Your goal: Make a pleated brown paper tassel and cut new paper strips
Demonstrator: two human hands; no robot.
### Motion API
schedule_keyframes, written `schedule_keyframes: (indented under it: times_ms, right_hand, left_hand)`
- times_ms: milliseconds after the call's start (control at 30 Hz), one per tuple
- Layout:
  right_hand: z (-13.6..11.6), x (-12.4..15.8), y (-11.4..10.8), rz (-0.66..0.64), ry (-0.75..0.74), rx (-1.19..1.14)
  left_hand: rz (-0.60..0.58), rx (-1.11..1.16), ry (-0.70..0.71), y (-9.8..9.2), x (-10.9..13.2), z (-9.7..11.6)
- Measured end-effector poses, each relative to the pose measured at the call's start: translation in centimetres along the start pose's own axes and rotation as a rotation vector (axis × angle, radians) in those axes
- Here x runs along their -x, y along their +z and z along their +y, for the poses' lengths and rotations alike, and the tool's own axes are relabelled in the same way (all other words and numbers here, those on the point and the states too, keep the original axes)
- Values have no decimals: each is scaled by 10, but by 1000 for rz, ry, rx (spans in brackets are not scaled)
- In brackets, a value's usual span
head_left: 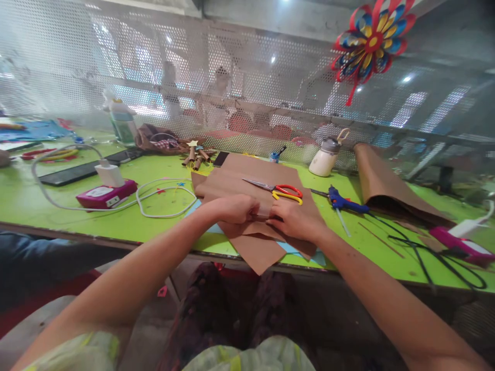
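Observation:
Sheets of brown paper (257,252) lie in a loose stack before me, with pale blue paper (290,248) showing under their near edge. My left hand (240,208) is closed with curled fingers at the left end of a small piece of brown paper (264,210). At its right end, my right hand (294,220) is closed too, its fingertips pressed down. Whether the piece is rolled or folded is partly hidden by the fingers. Just beyond my hands, scissors (276,188) with red and yellow handles rest on the sheets.
A blue glue gun (346,201) lies to the right, its cord trailing near a roll of brown paper (390,180). Left are a purple power strip (106,196) with a white cable and several small paper tubes (197,157). A cream bottle (324,161) stands at the back.

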State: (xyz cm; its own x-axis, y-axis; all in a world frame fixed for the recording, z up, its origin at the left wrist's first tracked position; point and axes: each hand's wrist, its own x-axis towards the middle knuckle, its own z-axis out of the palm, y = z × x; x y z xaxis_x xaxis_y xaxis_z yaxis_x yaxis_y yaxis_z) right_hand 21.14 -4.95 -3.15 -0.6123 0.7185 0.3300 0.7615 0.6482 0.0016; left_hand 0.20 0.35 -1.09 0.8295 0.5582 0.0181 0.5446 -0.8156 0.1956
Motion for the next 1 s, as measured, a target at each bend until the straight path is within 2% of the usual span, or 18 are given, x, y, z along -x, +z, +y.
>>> schedule_keyframes:
  times_ms: [200,433,633,833,1000]
  right_hand:
    - [-5,-5,7,-2,-40,12]
    - [5,7,-4,-50,-21,-91]
    - [13,13,-6,-86,-38,-100]
    - [10,14,-6,-103,-44,-69]
    - [9,15,-5,-107,-57,-41]
  left_hand:
    - [-33,-75,1,-4,6,5]
    - [-41,-153,-9,-5,10,11]
    - [3,-324,87,-4,10,20]
    - [-35,-305,55,-11,11,26]
    - [-34,-293,57,-8,11,19]
